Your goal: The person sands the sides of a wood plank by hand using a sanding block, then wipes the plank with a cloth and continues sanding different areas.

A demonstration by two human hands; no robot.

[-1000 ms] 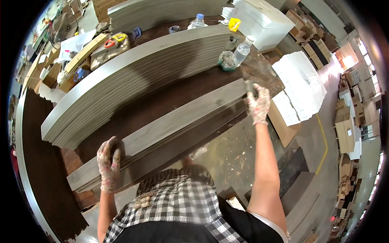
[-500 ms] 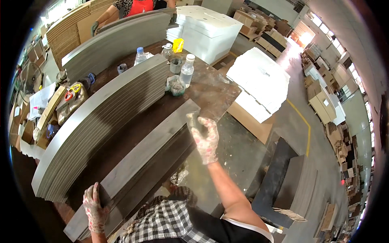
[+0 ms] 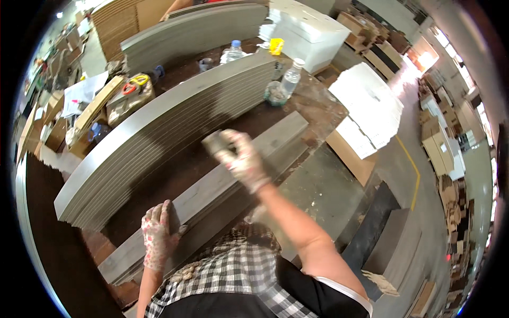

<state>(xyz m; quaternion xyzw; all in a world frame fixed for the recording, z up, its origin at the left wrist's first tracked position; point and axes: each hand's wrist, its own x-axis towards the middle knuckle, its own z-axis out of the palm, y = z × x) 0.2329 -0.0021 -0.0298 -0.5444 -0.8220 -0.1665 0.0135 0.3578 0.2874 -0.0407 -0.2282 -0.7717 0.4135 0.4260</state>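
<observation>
- Left hand (image 3: 157, 237) spread on near grey board (image 3: 204, 190).
- Right hand (image 3: 245, 163), apart, closed round grey block (image 3: 213, 142).
- Likely step: rubbing; next stroke needs block flat.

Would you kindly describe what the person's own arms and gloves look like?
The left glove and right glove are pale, with reddish, flower-like patches, and end around the wrists. The left forearm and right forearm are bare. Near the right shoulder, a white sleeve edge borders black clothing.

Grey floor (image 3: 393, 177), painted yellow line (image 3: 418, 176), bright windows (image 3: 440, 37) right.
</observation>
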